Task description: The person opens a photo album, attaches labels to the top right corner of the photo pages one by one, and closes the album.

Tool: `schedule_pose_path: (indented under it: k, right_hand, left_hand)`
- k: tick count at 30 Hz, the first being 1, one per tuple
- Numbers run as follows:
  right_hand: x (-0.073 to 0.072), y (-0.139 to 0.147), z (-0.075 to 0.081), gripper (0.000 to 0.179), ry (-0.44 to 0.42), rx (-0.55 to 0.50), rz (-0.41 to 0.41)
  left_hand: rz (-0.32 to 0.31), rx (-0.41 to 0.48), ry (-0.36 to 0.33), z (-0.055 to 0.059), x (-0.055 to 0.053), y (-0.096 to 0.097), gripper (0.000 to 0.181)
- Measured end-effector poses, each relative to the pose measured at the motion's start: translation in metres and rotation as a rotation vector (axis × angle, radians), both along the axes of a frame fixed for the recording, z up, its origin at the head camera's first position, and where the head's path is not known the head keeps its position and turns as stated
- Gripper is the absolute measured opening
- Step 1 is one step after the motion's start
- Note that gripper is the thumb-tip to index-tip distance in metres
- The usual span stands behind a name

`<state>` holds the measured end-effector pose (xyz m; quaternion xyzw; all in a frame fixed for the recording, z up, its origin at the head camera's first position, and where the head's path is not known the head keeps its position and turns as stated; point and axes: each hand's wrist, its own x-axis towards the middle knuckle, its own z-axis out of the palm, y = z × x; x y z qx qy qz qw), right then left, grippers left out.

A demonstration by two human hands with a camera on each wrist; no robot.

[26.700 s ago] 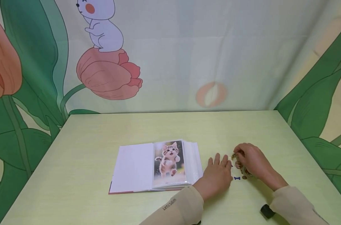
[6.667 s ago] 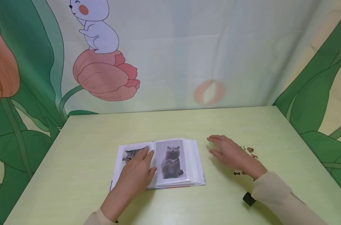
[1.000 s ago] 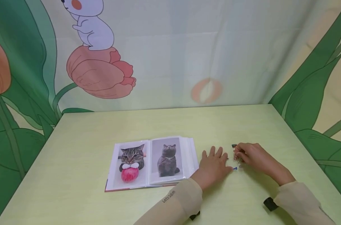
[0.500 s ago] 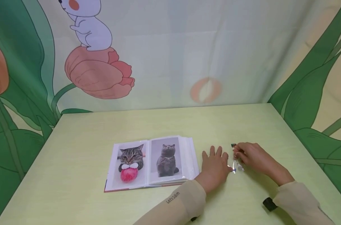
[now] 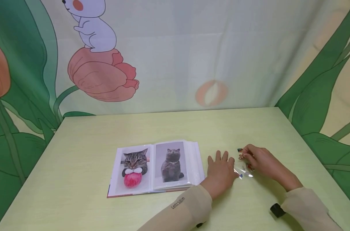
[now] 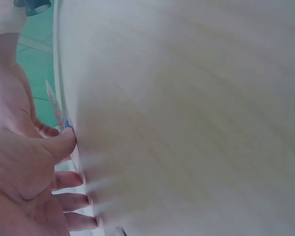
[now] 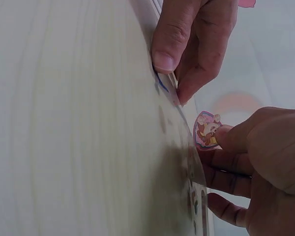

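Small sticker (image 7: 206,132) w/ a cartoon animal on it, pinched at its edge btwn thumb and fingers of the right hand (image 5: 263,160), right of center in the head view; in the right wrist view it stands raised near mid-frame, just beside a clear sheet (image 5: 245,171). Can't tell if its lwr edge is fully free of the sheet. The sheet lies on the counter (image 5: 85,160) btwn the two hands, w/ a few small colored stickers along it, incl. a blue sticker (image 5: 240,175) at its near end, by the left thumb. Left hand (image 5: 221,173) grasps nothing: fingers straight & spread on the counter, thumb resting at the sheet's edge. Just left of it, lwr center of frame, a photo album (image 5: 196,163) lies open: L page has a tabby cat photo (image 5: 134,165) w/ pink fluffy ball, R page a gray cat photo (image 5: 172,165). Both arms wear beige sleeves (image 5: 183,207), the L one w/ dark lettering; a small black object (image 5: 277,210) is by the R cuff, lwr right. Behind, a pale cloth backdrop (image 5: 163,48) w/ a white cartoon animal (image 5: 98,37) on a pink tulip (image 5: 100,77), upper left, & big green leaves each side.
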<state>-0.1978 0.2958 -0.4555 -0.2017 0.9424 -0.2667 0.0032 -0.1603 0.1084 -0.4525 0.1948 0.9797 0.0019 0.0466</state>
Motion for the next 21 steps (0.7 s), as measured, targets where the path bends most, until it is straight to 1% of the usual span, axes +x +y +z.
schedule_pose_path:
  k: [3, 6, 10, 13, 17, 21]
  right_hand:
    - [0.000, 0.000, 0.001, 0.005, -0.010, -0.014, -0.020]
    - [0.000, -0.001, 0.002, 0.005, -0.030, -0.024, -0.030]
    - [0.000, -0.001, 0.002, 0.005, -0.049, -0.012, -0.052]
    - [-0.001, 0.000, 0.002, 0.006, -0.048, 0.007, -0.071]
    - [-0.002, 0.001, 0.001, 0.006, -0.045, 0.002, -0.059]
    - [-0.002, 0.000, 0.000, 0.006, -0.063, -0.017, -0.044]
  left_hand:
    - [0.000, 0.021, 0.014, 0.000, 0.000, -0.001, 0.055]
    - [-0.001, 0.023, 0.013, 0.000, -0.002, -0.002, 0.054]
    - [0.005, 0.016, -0.021, -0.001, -0.005, -0.004, 0.059]
    - [0.003, 0.030, -0.057, 0.000, -0.007, -0.007, 0.064]
    - [-0.007, 0.063, -0.097, 0.004, -0.008, -0.011, 0.066]
    - [-0.029, 0.084, -0.106, 0.008, -0.005, -0.016, 0.064]
